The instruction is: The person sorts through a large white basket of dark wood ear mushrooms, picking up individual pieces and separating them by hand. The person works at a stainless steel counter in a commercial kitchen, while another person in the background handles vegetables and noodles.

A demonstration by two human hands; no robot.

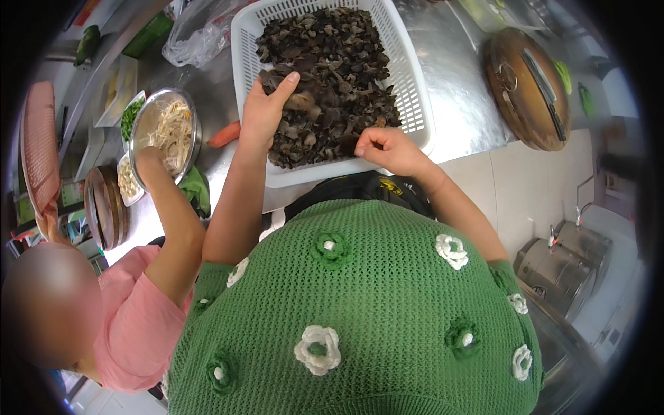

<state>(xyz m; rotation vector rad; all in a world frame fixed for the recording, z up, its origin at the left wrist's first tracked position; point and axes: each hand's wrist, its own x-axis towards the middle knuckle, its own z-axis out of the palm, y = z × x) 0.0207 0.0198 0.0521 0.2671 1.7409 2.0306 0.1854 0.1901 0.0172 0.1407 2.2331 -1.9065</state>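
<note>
Before me a white plastic basket [424, 98] with slotted walls holds a heap of dark wood ear mushrooms [327, 57]. My left hand [267, 109] is at the basket's left side, thumb raised and apart from the fingers, with a dark mushroom piece between them. Near the front right of the heap, my right hand [391, 149] has its fingers curled together at the mushrooms' edge; whether a piece is pinched in them cannot be told. A carrot [224, 135] lies on the steel table just left of my left wrist.
At left a co-worker in a pink shirt [137, 316] has one hand in a steel bowl [194, 142] of shredded food. Dishes of chopped greens [133, 116] and pale bits [129, 181] are beside it. On the right, a cleaver [539, 78] rests on a round wooden chopping board [511, 104].
</note>
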